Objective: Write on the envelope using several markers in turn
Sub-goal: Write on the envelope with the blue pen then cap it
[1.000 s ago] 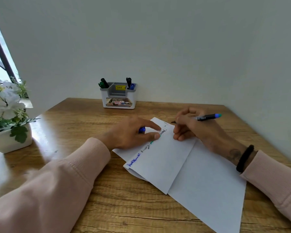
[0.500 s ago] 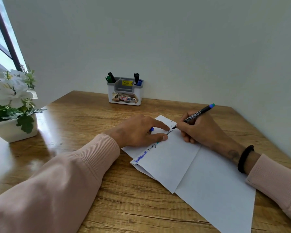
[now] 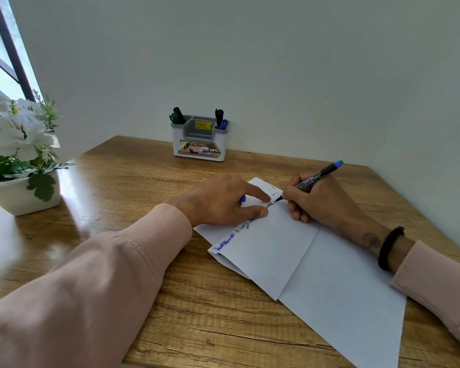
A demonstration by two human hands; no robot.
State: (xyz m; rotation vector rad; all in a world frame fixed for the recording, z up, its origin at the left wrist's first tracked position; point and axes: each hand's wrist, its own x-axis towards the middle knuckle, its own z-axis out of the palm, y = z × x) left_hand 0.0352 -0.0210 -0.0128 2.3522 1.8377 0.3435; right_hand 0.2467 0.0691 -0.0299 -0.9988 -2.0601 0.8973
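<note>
Two hands on my white envelope [image 3: 274, 251] near the tabletop's [image 3: 122, 187] right edge, right hand [image 3: 316, 200] fingers clamped on a black marker [image 3: 310, 180], tip touching the paper, left hand [image 3: 223, 201] pressing the envelope, fingers curled around a blue cap [image 3: 242, 199], marker holder [image 3: 199, 140] at the far edge.

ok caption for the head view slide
Right hand writes on the envelope with a marker; left hand steadies it.

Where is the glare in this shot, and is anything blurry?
Head view: window light glares on the table beside the flower pot; the left sleeve is soft, the wide lens bows the edges; the marker and envelope are sharp.
</note>
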